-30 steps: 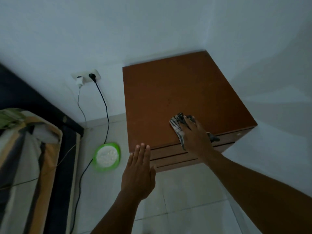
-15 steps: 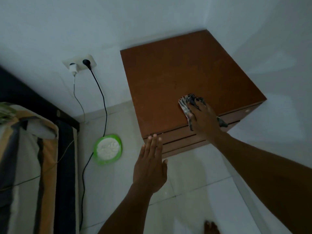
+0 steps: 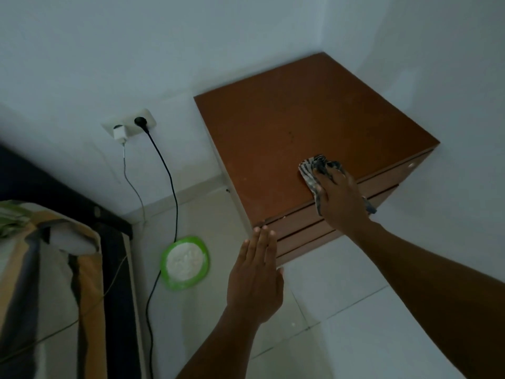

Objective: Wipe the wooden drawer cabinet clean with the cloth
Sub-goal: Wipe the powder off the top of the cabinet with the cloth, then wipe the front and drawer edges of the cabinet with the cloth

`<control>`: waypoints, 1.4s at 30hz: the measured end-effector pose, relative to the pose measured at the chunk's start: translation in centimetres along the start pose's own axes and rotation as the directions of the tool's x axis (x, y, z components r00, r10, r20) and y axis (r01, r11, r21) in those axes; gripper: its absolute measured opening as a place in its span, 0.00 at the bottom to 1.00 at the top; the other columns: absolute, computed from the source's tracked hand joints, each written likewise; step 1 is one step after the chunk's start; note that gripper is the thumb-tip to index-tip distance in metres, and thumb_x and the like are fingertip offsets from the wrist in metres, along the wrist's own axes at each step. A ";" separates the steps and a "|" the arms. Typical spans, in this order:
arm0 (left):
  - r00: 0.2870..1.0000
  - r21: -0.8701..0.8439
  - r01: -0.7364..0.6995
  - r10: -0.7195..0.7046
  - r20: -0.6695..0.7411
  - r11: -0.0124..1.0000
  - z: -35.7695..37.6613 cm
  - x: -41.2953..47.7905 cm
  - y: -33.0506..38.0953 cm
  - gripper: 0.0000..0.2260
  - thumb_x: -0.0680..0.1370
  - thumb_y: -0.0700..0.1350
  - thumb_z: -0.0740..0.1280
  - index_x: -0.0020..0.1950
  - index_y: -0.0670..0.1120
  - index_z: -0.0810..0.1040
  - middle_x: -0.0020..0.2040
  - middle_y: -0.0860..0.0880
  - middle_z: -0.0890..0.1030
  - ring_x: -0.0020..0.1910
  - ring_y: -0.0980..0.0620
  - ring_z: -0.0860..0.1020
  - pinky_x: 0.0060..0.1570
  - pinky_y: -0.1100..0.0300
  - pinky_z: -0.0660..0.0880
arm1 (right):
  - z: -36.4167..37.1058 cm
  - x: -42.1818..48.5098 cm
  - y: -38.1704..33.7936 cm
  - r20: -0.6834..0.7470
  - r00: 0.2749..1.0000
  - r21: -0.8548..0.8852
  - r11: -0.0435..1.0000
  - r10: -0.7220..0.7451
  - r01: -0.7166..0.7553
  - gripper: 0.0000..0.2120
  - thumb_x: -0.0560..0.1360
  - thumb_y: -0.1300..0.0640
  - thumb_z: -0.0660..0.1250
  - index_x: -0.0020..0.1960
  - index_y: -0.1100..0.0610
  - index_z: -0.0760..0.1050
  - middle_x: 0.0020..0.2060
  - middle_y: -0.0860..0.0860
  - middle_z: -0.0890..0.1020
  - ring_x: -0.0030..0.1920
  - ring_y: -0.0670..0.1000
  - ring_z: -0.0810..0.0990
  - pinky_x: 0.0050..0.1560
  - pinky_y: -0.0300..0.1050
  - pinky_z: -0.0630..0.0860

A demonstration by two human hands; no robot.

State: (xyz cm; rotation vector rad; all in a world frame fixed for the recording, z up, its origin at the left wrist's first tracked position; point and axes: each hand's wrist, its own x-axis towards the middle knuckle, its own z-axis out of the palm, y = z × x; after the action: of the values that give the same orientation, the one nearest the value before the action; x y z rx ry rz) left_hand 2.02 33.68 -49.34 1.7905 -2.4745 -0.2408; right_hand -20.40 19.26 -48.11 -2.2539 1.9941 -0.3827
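A brown wooden drawer cabinet (image 3: 289, 132) stands in the room's corner, seen from above, with its drawer fronts facing me. My right hand (image 3: 341, 198) lies flat on a crumpled patterned cloth (image 3: 310, 170), pressing it onto the top near the front edge. The cloth hangs a little over that edge. My left hand (image 3: 255, 277) hovers flat with fingers straight and close together, holding nothing, its fingertips near the cabinet's front left corner.
A wall socket (image 3: 128, 127) left of the cabinet holds a white charger and a black plug with a cable (image 3: 169, 192) running to the floor. A green plate (image 3: 185, 262) with white contents lies on the tiled floor. A bed (image 3: 49, 283) fills the left.
The view has shifted, so the cabinet sits further right. My right hand with the cloth stays near the front edge. My left hand stays close to the front left corner.
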 end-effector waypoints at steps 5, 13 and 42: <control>0.997 0.057 -0.007 0.012 -0.079 0.998 2.2 0.8 0.2 0.32 0.80 0.52 0.57 0.80 0.39 0.50 0.81 0.41 0.51 0.80 0.43 0.49 0.77 0.46 0.53 | 0.1 -0.7 -0.5 -0.148 0.988 0.080 0.996 0.041 -0.029 0.23 0.80 0.52 0.52 0.69 0.58 0.74 0.68 0.61 0.75 0.66 0.66 0.70 0.66 0.61 0.69; 0.926 0.175 -0.116 0.170 -0.338 0.978 8.0 2.9 -1.4 0.32 0.79 0.52 0.61 0.78 0.38 0.58 0.80 0.41 0.55 0.79 0.43 0.52 0.74 0.44 0.58 | 1.7 -0.3 0.2 -0.313 0.950 0.097 0.995 0.008 0.023 0.24 0.79 0.48 0.52 0.67 0.55 0.77 0.65 0.56 0.77 0.61 0.63 0.74 0.59 0.58 0.73; 0.481 -0.193 -0.299 -0.027 -0.876 0.934 11.5 5.5 -2.0 0.29 0.81 0.50 0.59 0.79 0.42 0.54 0.77 0.46 0.57 0.75 0.58 0.55 0.69 0.68 0.56 | 3.8 -2.5 -2.3 -0.570 0.820 0.065 0.992 -0.053 0.109 0.14 0.80 0.56 0.58 0.54 0.59 0.81 0.44 0.57 0.79 0.41 0.56 0.75 0.40 0.46 0.72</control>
State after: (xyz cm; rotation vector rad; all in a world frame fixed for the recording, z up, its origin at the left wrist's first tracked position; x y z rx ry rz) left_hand 0.41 28.83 -61.18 1.0979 -1.6566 0.2367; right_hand -17.48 21.67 -51.53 -2.3565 2.0477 -1.2675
